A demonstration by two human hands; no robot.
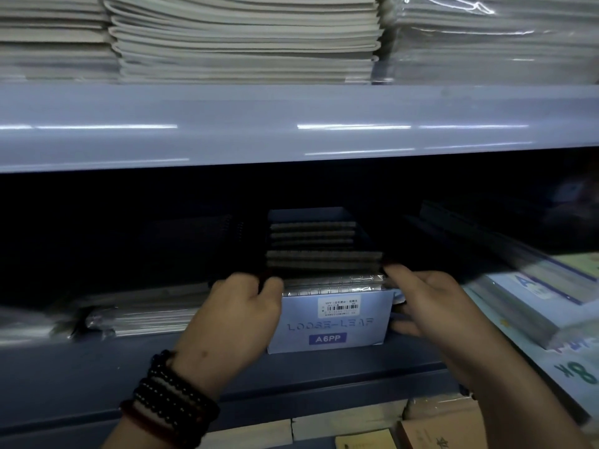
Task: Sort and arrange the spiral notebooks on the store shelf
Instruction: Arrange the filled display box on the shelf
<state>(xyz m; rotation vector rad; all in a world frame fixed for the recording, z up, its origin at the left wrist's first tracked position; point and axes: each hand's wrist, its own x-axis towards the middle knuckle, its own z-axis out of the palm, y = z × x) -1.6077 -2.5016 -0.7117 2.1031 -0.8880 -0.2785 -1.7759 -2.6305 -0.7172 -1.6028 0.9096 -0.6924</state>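
A pale blue cardboard box (334, 328) marked LOOSE-LEAF A6PP stands at the front of the dark middle shelf. Several small spiral notebooks (312, 236) stand in a row inside it, spirals up. My left hand (240, 314) grips the left end of the front bundle of spiral notebooks (324, 258), thumb curled over its top. My right hand (428, 303) holds the bundle's right end with its fingertips, the other fingers lying along the box's right side. A plastic-wrapped notebook (334, 285) sits just behind the box's front wall.
Wrapped notebooks lie flat to the left (139, 314). Larger wrapped pads (534, 296) slant at the right. The blue-grey upper shelf edge (291, 124) hangs low above, carrying stacked grey booklets (246, 37). Brown books (437, 429) sit on the shelf below.
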